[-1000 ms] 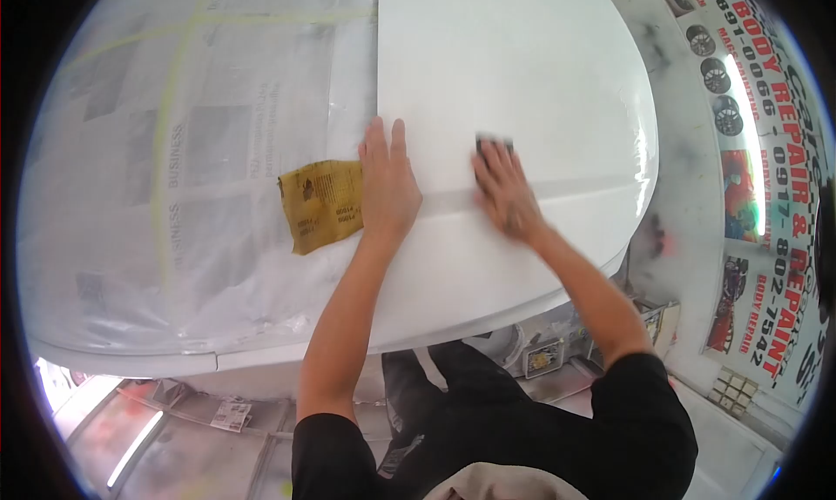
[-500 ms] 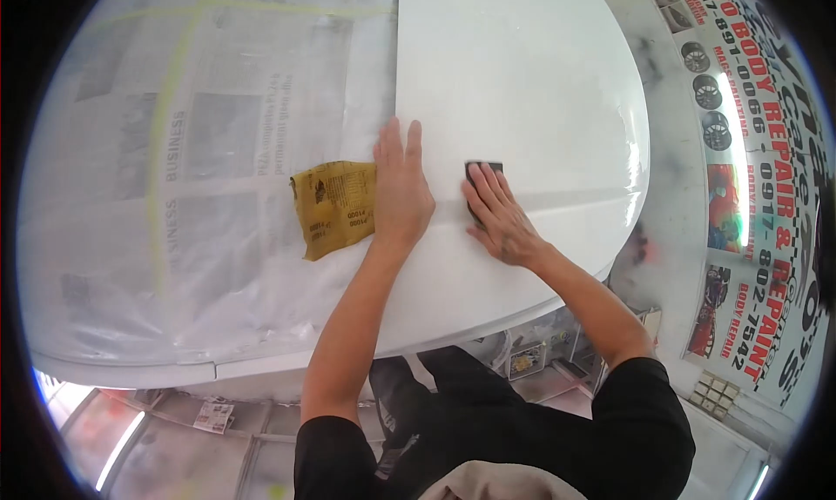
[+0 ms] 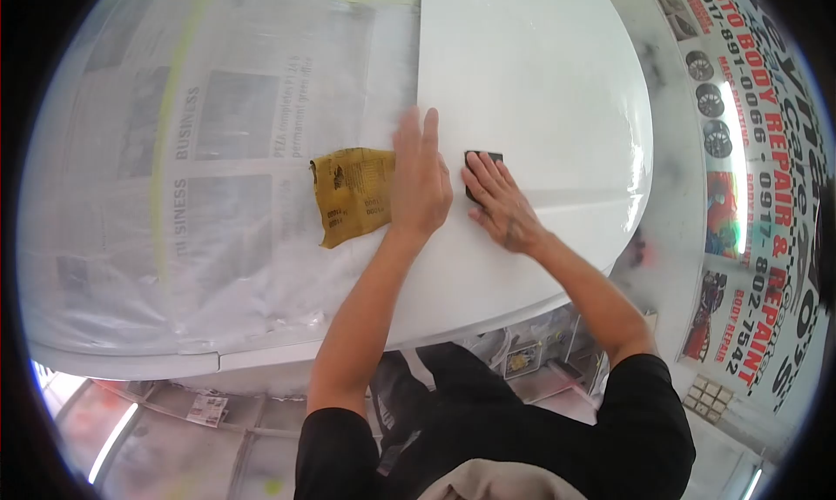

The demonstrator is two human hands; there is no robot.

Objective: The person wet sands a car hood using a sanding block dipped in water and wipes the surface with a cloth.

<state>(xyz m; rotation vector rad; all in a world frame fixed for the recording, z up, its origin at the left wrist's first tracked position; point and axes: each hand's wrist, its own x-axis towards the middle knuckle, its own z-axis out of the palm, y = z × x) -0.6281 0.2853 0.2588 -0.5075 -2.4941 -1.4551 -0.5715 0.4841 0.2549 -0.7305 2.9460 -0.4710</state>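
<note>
Under the fingers of my right hand [image 3: 505, 206] is a small dark pad [image 3: 471, 187], pressed flat on a glossy white panel [image 3: 531, 82]. My left hand [image 3: 422, 178] rests at the edge between the panel and the masked area, its fingers extended and partly blurred. Beside it lies a yellow-brown sheet of sandpaper [image 3: 353, 195] printed P1000, its right side against or under the left hand; which of these I cannot tell.
Translucent plastic film [image 3: 235, 230] with newsprint and yellow tape [image 3: 168, 108] covers the left part of the surface. A printed banner [image 3: 758, 178] hangs at the right. Below the panel edge are a metal rack [image 3: 522, 361] and a framed floor or wall.
The view has shifted, so the sandpaper and left hand appear farther right. My right hand has moved with the pad nearer to my left hand.
</note>
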